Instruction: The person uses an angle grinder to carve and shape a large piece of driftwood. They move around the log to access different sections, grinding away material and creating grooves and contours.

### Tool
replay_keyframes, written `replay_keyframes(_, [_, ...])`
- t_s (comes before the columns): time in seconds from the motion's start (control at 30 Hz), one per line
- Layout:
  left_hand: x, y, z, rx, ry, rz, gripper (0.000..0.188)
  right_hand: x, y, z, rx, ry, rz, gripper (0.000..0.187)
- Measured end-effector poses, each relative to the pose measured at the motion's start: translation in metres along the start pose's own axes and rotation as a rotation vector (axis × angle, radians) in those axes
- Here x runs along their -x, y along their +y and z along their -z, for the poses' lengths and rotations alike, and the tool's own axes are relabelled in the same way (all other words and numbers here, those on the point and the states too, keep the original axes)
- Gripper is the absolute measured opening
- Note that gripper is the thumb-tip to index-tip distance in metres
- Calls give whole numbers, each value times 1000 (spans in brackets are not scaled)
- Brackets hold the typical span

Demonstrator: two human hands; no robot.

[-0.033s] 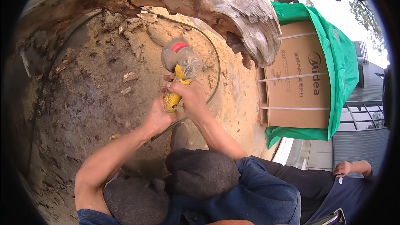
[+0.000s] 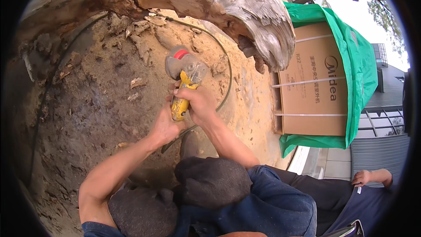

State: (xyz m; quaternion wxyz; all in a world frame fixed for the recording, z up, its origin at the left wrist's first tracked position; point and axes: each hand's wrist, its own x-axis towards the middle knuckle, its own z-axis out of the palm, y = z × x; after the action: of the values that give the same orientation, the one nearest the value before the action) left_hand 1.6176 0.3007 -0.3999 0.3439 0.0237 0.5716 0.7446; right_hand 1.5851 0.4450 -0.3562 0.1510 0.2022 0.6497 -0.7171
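Both hands hold an angle grinder (image 2: 180,106) with a yellow body, a dusty grey metal head and a round disc with a red part. My left hand (image 2: 166,125) is wrapped round the rear of the yellow body. My right hand (image 2: 201,104) grips it from the right, just behind the head. Some fingers are hidden behind the tool. The disc hangs over sawdust-covered ground, apart from the large weathered log (image 2: 245,8) above it in the picture.
A dark cable (image 2: 229,72) loops over the ground around the grinder. Wood chips (image 2: 137,82) lie scattered on the dirt. To the right stands a big cardboard box (image 2: 302,92) under a green cover (image 2: 359,74). Another person's hand (image 2: 362,177) shows at lower right.
The grinder's head has shifted slightly left, with both hands still around the body. The cable's end by my forearms has moved a little.
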Motion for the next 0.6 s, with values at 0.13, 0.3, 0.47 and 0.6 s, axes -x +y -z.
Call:
replay_keyframes(0.13, [9, 5, 27, -507, -199, -23, 36, -23, 27, 16, -313, -18, -237, 37])
replay_keyframes(0.3, [4, 57, 30, -424, -126, -101, 44, -30, 71, 75, -449, 80, -276, 39])
replay_keyframes(0.47, [-60, 109, -12, -66, -117, -363, 57, 0, 71, 97, -562, 102, -249, 40])
replay_keyframes(0.6, [-103, 126, -65, 103, 63, -405, 61, 19, 74, 115, -625, 156, -202, 41])
